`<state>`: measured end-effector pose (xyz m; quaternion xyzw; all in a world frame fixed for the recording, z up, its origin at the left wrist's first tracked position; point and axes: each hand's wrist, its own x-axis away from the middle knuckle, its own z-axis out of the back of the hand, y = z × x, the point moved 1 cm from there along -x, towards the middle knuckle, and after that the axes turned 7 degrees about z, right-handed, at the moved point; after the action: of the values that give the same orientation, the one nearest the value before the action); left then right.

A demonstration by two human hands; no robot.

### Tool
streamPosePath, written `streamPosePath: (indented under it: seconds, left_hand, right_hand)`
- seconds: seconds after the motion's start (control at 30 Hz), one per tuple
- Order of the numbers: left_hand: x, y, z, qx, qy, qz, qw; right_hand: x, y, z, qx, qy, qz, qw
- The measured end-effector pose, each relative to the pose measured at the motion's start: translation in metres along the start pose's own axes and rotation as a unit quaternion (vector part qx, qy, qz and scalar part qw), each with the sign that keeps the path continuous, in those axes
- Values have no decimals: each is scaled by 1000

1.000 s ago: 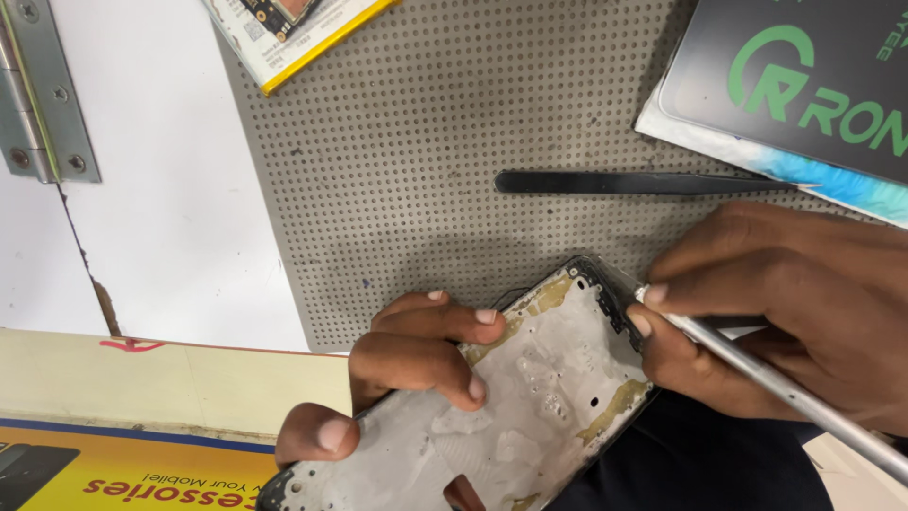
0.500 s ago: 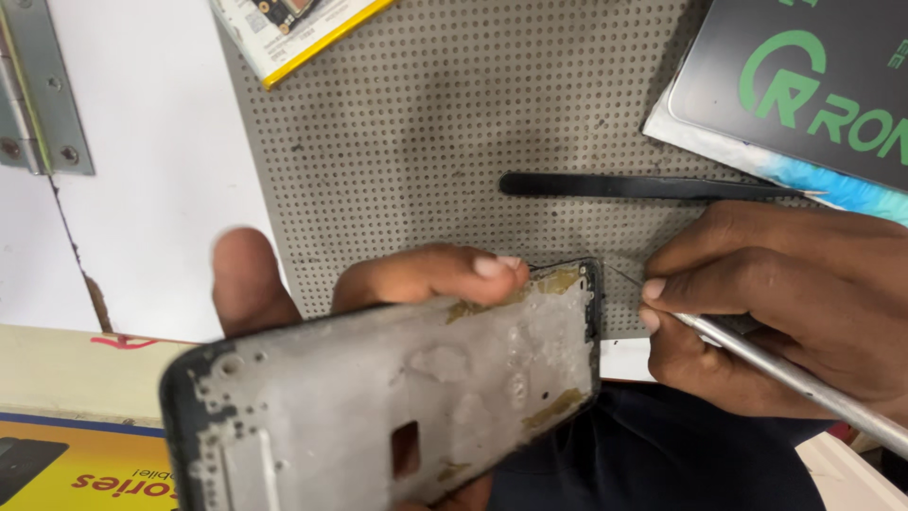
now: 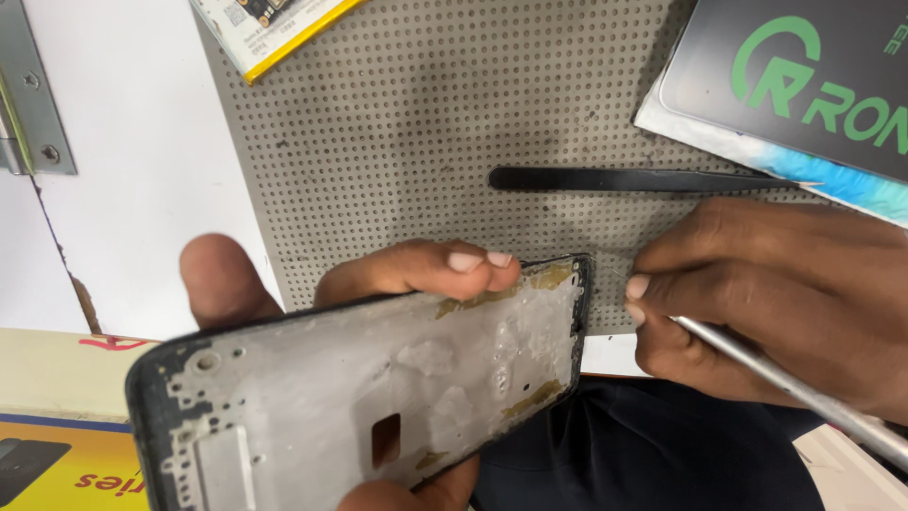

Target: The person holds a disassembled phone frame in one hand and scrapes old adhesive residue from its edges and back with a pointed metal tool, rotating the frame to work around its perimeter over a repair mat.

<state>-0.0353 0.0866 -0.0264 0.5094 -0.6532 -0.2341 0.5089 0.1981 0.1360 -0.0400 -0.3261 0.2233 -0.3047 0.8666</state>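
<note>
My left hand (image 3: pixel 397 274) grips a bare phone frame (image 3: pixel 359 378), silvery inside with a black rim and patches of yellowish glue, held tilted above my lap. Fingers curl over its far edge and the thumb shows at its left. My right hand (image 3: pixel 766 293) pinches a thin silver metal tool (image 3: pixel 804 393) like a pen. Its fine tip sits just off the frame's right end, close to the black rim.
A grey perforated mat (image 3: pixel 435 123) covers the white bench. Black tweezers (image 3: pixel 643 179) lie on it behind my hands. A dark box with green print (image 3: pixel 804 76) sits at the far right, a yellow-edged packet (image 3: pixel 274 24) at the top, a yellow box (image 3: pixel 57 464) bottom left.
The left hand has lifted and turned the frame toward the camera, so more of its length shows. The right hand stays in place with the tool by the frame's end.
</note>
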Motion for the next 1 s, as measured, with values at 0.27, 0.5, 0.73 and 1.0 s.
streamPosePath:
  seconds: [0.27, 0.5, 0.73, 1.0]
  left_hand:
    - [2, -13, 6, -116, -56, -119, 984]
    - [4, -22, 7, -132, -35, -136, 981]
    - [0, -16, -2, -145, -13, -117, 982]
    - [-3, -17, -2, -199, 0, -123, 972]
  right_hand:
    - [-1, -3, -2, 22, 17, 25, 999]
    - [4, -3, -3, -1, 11, 8, 1000]
    - [3, -3, -8, 18, 24, 42, 999]
    - [3, -4, -5, 24, 7, 38, 999]
